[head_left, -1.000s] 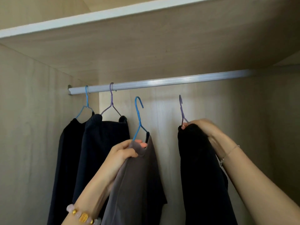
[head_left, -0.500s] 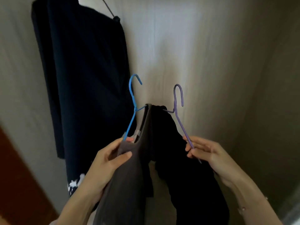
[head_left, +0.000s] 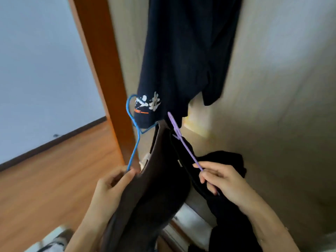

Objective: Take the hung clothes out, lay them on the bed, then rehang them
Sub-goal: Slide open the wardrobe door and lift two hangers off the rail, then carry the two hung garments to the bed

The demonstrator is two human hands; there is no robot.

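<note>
1. Both hangers have come further down and to the left since half a second ago, and the view has swung with them, so that a wooden frame and floor now show on the left; the hook of the blue hanger [head_left: 133, 135] now lies across the white print at the hem of the navy garment [head_left: 181, 51]
2. Left hand [head_left: 112, 186]: fingers and thumb are curled round the lower wire of the blue hanger and the shoulder of the grey-brown garment [head_left: 154, 188], which hangs from it past the bottom edge of the view
3. Right hand [head_left: 223, 182]: thumb and fingers pinch the slanted wire of the purple hanger [head_left: 183, 144], whose hook leans up and to the left, just beside the blue hanger's shoulder
4. Black garment [head_left: 225, 160]: bunched on the purple hanger behind the right hand, trailing down below the wrist
5. Both hooks are free in the air, in front of the wardrobe's pale back panel [head_left: 272, 88]; the navy garment hangs above them, its top out of view
6. Left of the wardrobe: an orange-brown wooden frame [head_left: 101, 70], a wood floor [head_left: 54, 170] and a white wall [head_left: 36, 60]
</note>
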